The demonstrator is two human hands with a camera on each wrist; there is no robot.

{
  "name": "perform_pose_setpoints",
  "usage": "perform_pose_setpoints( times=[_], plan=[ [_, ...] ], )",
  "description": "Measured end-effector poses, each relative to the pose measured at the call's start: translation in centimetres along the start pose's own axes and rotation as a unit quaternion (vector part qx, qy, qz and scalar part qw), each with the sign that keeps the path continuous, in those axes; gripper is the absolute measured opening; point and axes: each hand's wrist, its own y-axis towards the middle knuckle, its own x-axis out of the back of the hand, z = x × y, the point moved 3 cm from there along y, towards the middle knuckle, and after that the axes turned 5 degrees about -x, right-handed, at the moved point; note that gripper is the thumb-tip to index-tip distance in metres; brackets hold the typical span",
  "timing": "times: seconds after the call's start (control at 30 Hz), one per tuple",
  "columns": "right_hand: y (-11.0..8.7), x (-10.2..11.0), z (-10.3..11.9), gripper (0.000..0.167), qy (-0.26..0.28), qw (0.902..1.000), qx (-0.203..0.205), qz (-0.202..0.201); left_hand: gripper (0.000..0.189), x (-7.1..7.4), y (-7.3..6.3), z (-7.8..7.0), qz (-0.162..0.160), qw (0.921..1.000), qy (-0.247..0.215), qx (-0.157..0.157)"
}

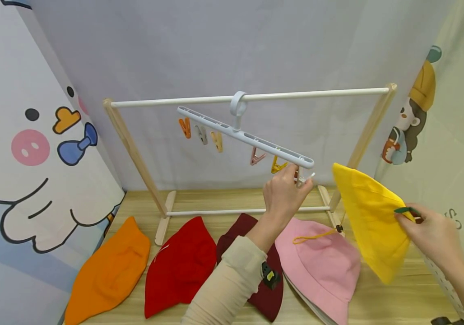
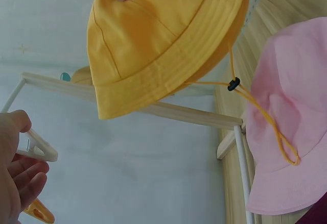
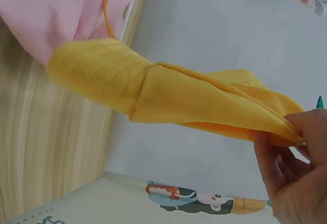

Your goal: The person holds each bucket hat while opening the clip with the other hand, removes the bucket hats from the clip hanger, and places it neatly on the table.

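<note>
My left hand (image 1: 284, 189) pinches a white clothespin (image 2: 45, 150) at the right end of a pale blue hanger (image 1: 270, 147). The clothespin's jaws appear spread in the left wrist view. To the right, my right hand (image 1: 433, 232) grips the crown of a yellow bucket hat (image 1: 372, 214) between thumb and fingers. The hat hangs in the air, tipped with its brim toward the hanger side. A small green leaf tab (image 1: 406, 210) sticks out by the right thumb. From the brim dangles a yellow cord (image 2: 271, 119) with a black toggle (image 2: 234, 84).
The hanger hooks over the top bar (image 1: 317, 94) of a wood-framed rack. Several other clothespins hang along it, one orange (image 1: 185, 127) and one yellow (image 1: 277, 165). Orange (image 1: 112, 275), red (image 1: 181, 266), maroon (image 1: 241, 225) and pink (image 1: 321, 262) hats lie on the wooden table (image 1: 211, 198).
</note>
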Motion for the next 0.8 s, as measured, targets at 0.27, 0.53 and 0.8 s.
perform_pose_setpoints(
  times=[0.27, 0.53, 0.8],
  plan=[
    [-0.1, 0.9, -1.3, 0.024, -0.021, 0.9996, -0.017, 0.0, 0.022, 0.0, 0.0, 0.1, -0.002, 1.0, -0.001, 0.0],
    [-0.2, 1.7, -2.8, 0.032, -0.031, 0.9976, -0.06, 0.016, 0.022, -0.1, -0.1, 0.1, -0.003, 1.0, 0.0, -0.003],
    [0.5, 1.1, -7.9, 0.019, 0.031, 0.9964, -0.076, -0.019, 0.022, 0.0, -0.1, -0.1, -0.006, 0.9999, 0.008, -0.01]
  ],
)
